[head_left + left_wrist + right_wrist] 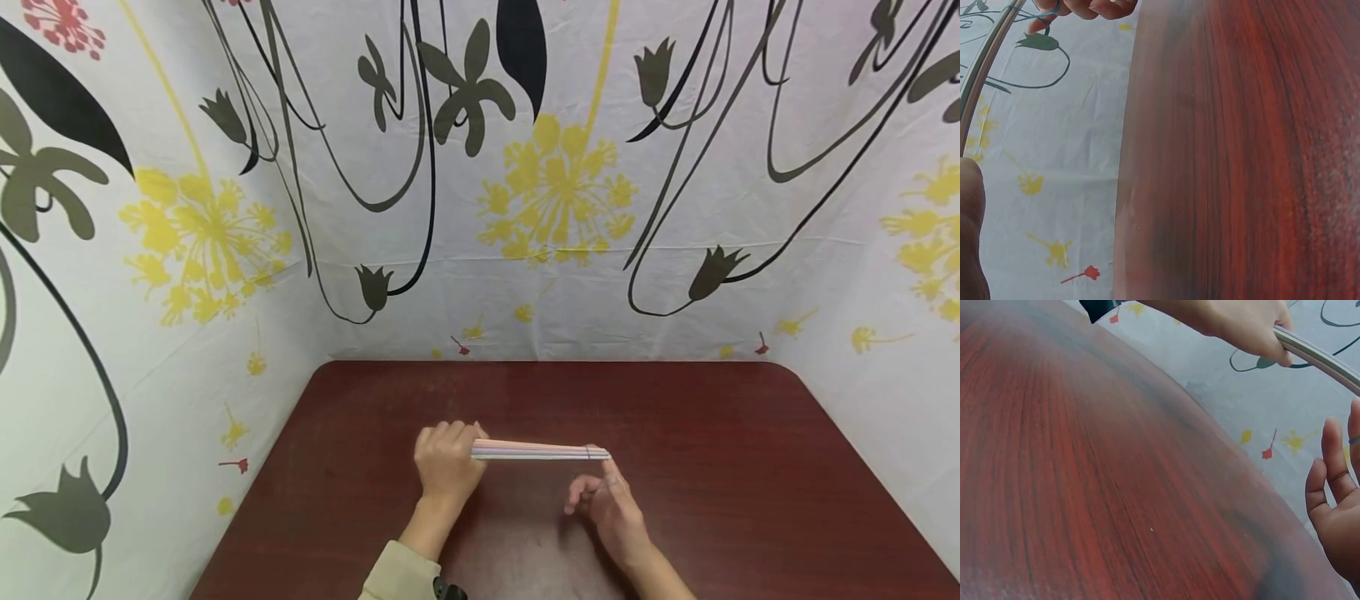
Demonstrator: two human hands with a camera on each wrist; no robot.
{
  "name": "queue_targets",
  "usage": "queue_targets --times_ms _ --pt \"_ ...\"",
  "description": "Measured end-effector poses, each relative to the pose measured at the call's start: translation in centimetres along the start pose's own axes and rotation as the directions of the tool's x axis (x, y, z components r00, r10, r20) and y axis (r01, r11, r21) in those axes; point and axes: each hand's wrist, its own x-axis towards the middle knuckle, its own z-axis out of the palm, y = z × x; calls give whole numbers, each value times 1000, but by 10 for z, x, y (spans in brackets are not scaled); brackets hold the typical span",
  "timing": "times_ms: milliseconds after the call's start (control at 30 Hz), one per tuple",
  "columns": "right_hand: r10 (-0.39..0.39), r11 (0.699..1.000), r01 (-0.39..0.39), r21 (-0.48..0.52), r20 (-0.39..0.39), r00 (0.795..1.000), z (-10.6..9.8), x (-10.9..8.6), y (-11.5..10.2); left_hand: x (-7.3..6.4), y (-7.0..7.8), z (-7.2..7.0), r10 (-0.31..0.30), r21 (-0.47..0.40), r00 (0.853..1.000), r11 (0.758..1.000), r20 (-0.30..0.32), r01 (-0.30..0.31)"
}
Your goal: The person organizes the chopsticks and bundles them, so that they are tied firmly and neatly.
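My left hand point(450, 462) grips one end of a bundle of long, thin pastel sticks point(536, 451) that look like straws. Level above the table, the bundle points toward my right hand point(615, 512). A thin blue rubber band point(1049, 12) loops near the bundle's far end and runs over fingers of the right hand. That hand's upper fingers are right at the tip; in the right wrist view the lower fingers point(1335, 459) stand apart from the bundle. Thumb and index finger are largely hidden there. In the left wrist view only part of the left hand point(971, 231) shows.
Beneath both hands lies a dark red wood-grain table point(712, 467) with rounded far corners. White cloth point(562, 308) printed with flowers hangs round its back and sides. A dark watch-like band point(448, 590) sits on the left wrist below a beige sleeve point(401, 575).
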Motion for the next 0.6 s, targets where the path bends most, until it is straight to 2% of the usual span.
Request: queue_targets --times_ms 133,333,500,600 --pt "-9 1000 9 4 -5 1000 0 2 -1 0 -2 0 38 -9 999 999 -3 -38" --pt "-44 993 38 -108 -58 997 2 5 -3 1 -4 0 68 -3 998 998 -1 -68" --pt "-41 998 36 -55 -90 995 3 5 -1 -2 -6 -1 75 -5 997 997 -9 -75" --pt "-28 997 18 -81 -123 992 4 5 -1 -4 -6 -1 79 -12 997 997 -17 -79"
